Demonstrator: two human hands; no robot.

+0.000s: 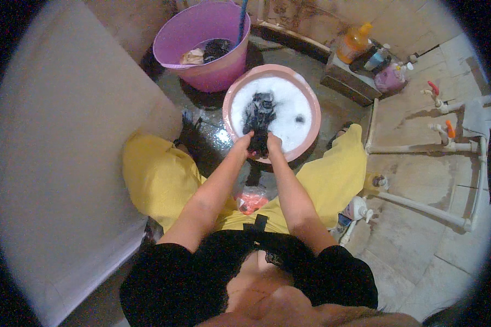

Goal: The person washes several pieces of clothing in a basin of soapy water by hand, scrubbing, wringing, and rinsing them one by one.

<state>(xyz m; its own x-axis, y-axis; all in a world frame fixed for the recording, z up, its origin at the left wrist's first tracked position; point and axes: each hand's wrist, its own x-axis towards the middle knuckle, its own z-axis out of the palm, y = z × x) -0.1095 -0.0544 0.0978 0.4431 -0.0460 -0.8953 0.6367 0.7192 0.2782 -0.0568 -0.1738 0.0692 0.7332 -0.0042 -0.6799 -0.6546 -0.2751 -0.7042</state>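
Note:
Black wet cloth (261,111) with streaks of foam on it stretches from my hands into a round pink basin (315,103) full of white suds (292,122). At the basin's near rim, my left hand (244,144) is closed on the cloth's left side. My right hand (274,144) grips its right side, a short way from the left. The cloth's far part lies bunched on the foam. What kind of garment it is, I cannot make out. Folds of cloth hide some of my fingertips.
Behind the basin stands a purple tub (213,73) with dark and pale cloth and a blue stick (242,22). Several bottles, one orange (353,43), stand on a ledge (343,79) at the far right. Taps (447,131) and pipes (420,148) line the right wall. The floor (215,131) is wet.

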